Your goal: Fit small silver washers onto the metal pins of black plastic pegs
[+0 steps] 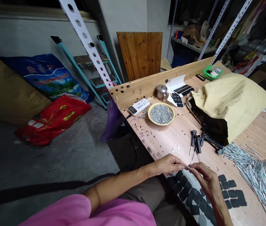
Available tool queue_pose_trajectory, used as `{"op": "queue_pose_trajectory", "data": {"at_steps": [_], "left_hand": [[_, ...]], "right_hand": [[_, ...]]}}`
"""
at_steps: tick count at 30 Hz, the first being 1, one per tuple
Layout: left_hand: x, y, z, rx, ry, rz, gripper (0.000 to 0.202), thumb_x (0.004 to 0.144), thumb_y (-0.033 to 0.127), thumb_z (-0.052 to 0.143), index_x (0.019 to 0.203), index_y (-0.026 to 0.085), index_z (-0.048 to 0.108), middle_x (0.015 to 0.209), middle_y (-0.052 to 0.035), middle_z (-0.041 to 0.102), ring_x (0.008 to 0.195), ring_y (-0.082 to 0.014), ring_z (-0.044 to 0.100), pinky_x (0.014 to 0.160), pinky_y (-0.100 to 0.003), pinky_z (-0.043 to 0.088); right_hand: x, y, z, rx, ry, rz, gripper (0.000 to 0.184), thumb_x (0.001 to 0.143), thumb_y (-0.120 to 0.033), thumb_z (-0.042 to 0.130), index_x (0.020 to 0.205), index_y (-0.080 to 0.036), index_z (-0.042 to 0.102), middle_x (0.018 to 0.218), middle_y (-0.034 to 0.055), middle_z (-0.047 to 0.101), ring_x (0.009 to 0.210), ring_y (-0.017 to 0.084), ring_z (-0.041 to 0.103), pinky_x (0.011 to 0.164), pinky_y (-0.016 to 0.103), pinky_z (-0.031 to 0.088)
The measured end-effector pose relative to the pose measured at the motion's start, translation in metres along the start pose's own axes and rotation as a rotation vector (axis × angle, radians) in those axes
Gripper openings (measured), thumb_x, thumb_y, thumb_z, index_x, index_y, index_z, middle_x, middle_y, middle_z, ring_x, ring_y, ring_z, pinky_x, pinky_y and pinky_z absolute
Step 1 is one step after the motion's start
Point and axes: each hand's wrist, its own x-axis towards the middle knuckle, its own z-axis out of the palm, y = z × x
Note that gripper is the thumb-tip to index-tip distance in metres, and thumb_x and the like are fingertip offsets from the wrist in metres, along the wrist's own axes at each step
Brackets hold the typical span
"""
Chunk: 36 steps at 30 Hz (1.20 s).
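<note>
- Left hand [170, 164], right hand [205, 177]: fingertips pinching one small metal piece [186, 167] between them over the table [164, 141], probably for fine control.
- Bowl [161, 123], metal rods [255, 175] nearby, presumably for easy reach.

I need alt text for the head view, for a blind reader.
A person's left hand and right hand pinch a small metallic piece above a workbench. Nearby are black squarish pieces, metal rods and a yellow bowl of small metal parts.
</note>
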Motion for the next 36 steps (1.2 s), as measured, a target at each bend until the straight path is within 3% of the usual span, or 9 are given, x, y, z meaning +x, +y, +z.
{"op": "queue_pose_trajectory", "data": {"at_steps": [3, 7, 10, 14, 20, 31, 36], "left_hand": [[0.002, 0.001, -0.002, 0.075, 0.016, 0.05, 0.042, 0.073, 0.042, 0.066, 0.1, 0.01, 0.07, 0.046, 0.0088, 0.033, 0.044, -0.0038, 0.023, 0.043, -0.019, 0.018], [0.004, 0.002, -0.003, -0.056, -0.073, -0.024, 0.059, 0.067, 0.05, 0.069, 0.109, 0.008, 0.066, 0.048, 0.0098, 0.032, 0.041, -0.0024, 0.019, 0.04, -0.02, 0.012], [0.005, 0.002, 0.0, -0.133, -0.069, -0.061, 0.068, 0.061, 0.054, 0.072, 0.111, 0.009, 0.064, 0.049, 0.0102, 0.035, 0.038, -0.0007, 0.018, 0.038, -0.019, 0.01], [0.006, 0.002, 0.004, -0.175, -0.067, -0.068, 0.067, 0.061, 0.054, 0.072, 0.111, 0.011, 0.063, 0.048, 0.011, 0.035, 0.035, 0.0005, 0.017, 0.036, -0.017, 0.01], [0.007, 0.003, 0.006, -0.18, -0.103, -0.045, 0.062, 0.066, 0.05, 0.071, 0.113, 0.011, 0.063, 0.048, 0.011, 0.034, 0.036, 0.0011, 0.016, 0.036, -0.016, 0.009], [0.009, -0.002, 0.012, -0.015, 0.018, 0.057, 0.049, 0.075, 0.042, 0.064, 0.113, 0.01, 0.063, 0.047, 0.0105, 0.03, 0.039, -0.0007, 0.02, 0.039, -0.016, 0.015], [0.007, -0.001, 0.016, 0.016, 0.051, 0.059, 0.045, 0.078, 0.037, 0.061, 0.113, 0.009, 0.063, 0.048, 0.0096, 0.031, 0.04, -0.0017, 0.021, 0.04, -0.017, 0.016]], "right_hand": [[-0.004, -0.001, 0.003, -0.004, 0.013, 0.013, 0.032, 0.081, -0.05, 0.055, 0.077, -0.021, 0.069, 0.075, 0.0065, 0.069, 0.067, 0.019, 0.066, 0.058, 0.026, 0.052], [-0.01, -0.001, 0.011, 0.028, 0.102, 0.04, 0.03, 0.084, -0.046, 0.051, 0.076, -0.021, 0.066, 0.072, 0.0047, 0.067, 0.064, 0.016, 0.064, 0.056, 0.024, 0.05], [-0.013, -0.001, 0.019, 0.054, 0.203, 0.078, 0.027, 0.082, -0.045, 0.055, 0.074, -0.02, 0.065, 0.07, 0.0043, 0.067, 0.064, 0.016, 0.064, 0.057, 0.024, 0.05], [-0.013, -0.002, 0.028, 0.201, 0.334, 0.231, 0.031, 0.075, -0.049, 0.06, 0.073, -0.019, 0.064, 0.064, 0.0035, 0.066, 0.058, 0.017, 0.064, 0.055, 0.026, 0.052], [-0.012, -0.004, 0.031, 0.415, 0.397, 0.429, 0.038, 0.068, -0.055, 0.064, 0.071, -0.017, 0.063, 0.061, 0.0043, 0.067, 0.057, 0.019, 0.065, 0.058, 0.031, 0.054], [-0.023, 0.003, 0.037, 0.255, 0.484, 0.336, 0.031, 0.072, -0.049, 0.064, 0.075, -0.018, 0.068, 0.07, 0.0043, 0.07, 0.066, 0.019, 0.067, 0.065, 0.031, 0.055], [-0.025, 0.007, 0.033, 0.184, 0.446, 0.225, 0.026, 0.074, -0.045, 0.063, 0.078, -0.02, 0.07, 0.079, 0.0053, 0.071, 0.074, 0.02, 0.066, 0.071, 0.033, 0.054]]}}
